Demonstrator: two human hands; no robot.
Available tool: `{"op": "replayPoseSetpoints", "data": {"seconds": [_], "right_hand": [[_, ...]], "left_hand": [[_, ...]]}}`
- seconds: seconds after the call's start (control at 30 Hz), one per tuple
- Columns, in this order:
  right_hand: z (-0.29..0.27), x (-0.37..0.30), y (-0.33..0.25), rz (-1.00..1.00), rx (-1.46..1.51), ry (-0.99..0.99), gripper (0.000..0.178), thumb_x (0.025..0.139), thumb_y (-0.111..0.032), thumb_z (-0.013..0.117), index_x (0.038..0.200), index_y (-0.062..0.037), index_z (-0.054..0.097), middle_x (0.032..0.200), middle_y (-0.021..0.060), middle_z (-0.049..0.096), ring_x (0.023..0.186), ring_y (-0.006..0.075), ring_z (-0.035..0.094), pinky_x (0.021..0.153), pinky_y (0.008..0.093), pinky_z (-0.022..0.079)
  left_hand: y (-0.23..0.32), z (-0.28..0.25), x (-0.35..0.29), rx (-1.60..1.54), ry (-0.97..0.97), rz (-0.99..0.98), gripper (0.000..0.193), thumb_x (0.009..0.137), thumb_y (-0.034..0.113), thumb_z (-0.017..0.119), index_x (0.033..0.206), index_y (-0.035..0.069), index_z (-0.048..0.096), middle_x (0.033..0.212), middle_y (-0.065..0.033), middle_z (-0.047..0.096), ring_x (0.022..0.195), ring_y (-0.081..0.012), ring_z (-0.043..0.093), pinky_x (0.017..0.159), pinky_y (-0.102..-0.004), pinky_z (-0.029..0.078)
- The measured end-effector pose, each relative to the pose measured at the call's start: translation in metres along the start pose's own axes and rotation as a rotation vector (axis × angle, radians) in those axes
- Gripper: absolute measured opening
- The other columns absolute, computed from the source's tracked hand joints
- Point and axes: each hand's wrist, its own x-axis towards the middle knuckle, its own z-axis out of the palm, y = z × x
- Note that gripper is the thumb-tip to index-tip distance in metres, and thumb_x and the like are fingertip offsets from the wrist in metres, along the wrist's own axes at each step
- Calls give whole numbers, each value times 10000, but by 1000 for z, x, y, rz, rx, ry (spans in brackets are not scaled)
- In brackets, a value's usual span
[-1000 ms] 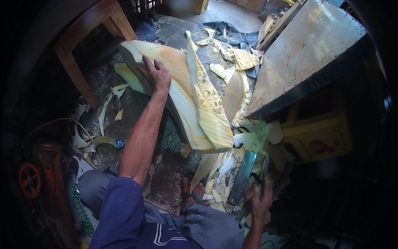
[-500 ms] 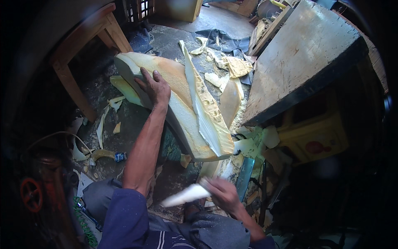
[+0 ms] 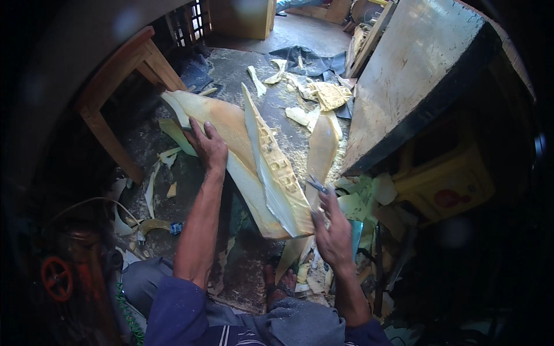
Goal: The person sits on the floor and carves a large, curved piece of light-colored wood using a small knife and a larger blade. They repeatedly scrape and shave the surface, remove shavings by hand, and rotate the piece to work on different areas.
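Note:
A long, cream-and-tan seat foam (image 3: 231, 124) slants across the middle, its near end toward my right hand. My left hand (image 3: 208, 144) grips its left edge, thumb and fingers on the upper surface. A partly cut, ridged strip of foam (image 3: 271, 158) stands up along its right side, its far tip free. Beside the near end, my right hand (image 3: 333, 233) is closed round a small grey metal tool (image 3: 316, 184); its pointed end shows beyond the fingers, but its exact kind is unclear. Part of that hand is at the foam's near right corner.
Foam scraps (image 3: 329, 95) and crumbs litter the dark floor. A wooden stool frame (image 3: 109, 86) stands at left, a large worn board-like block (image 3: 412, 75) at right. Below it is a yellow container (image 3: 444, 190). A red handwheel (image 3: 56, 278) sits at lower left.
My right hand has risen from near my lap to the foam's near end. The blurred pale shape it held is not seen now. The foam and left hand have shifted slightly nearer and left.

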Motion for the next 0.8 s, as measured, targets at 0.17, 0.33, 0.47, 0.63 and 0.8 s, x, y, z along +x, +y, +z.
{"op": "replayPoseSetpoints", "data": {"seconds": [0.17, 0.33, 0.47, 0.63, 0.8], "right_hand": [[77, 65, -30, -23, -317, -87, 675, 1074, -497, 450, 1550, -24, 375, 1104, 268, 681, 930, 467, 700, 824, 566, 551], [93, 64, -9, 98, -363, -35, 656, 1070, -494, 460, 1526, -27, 403, 1020, 276, 687, 836, 489, 693, 726, 572, 548], [83, 56, 21, 89, -179, -163, 624, 1094, -454, 442, 1551, -36, 371, 1118, 309, 681, 958, 492, 687, 824, 532, 546], [40, 10, 96, 210, 196, 171, 556, 1073, -280, 482, 1549, -3, 407, 1326, 269, 590, 1199, 378, 605, 983, 454, 484], [16, -106, 184, 427, -435, 84, 524, 949, -162, 612, 1407, 77, 523, 1135, 255, 604, 1035, 441, 595, 959, 516, 475]], "left_hand": [[9, -23, -12, 29, -42, -33, 592, 1095, 298, 452, 1559, -42, 314, 1569, -443, 206, 1450, -573, 298, 1198, -550, 304], [61, -36, -71, 198, -153, 319, 633, 1091, 400, 383, 1616, 57, 303, 1648, -331, 190, 1540, -511, 173, 1171, -726, 157], [81, -28, -90, 461, -376, 463, 653, 1085, 486, 316, 1625, 119, 333, 1714, -128, 228, 1579, -451, 124, 1082, -851, 59], [76, -25, -70, 404, -419, 395, 689, 1086, 513, 302, 1626, 86, 316, 1710, -152, 228, 1585, -400, 155, 1128, -808, 75], [64, -40, -63, 201, -312, 336, 517, 1080, 291, 436, 1524, 26, 436, 1641, -195, 338, 1547, -385, 281, 1188, -718, 150]]}}
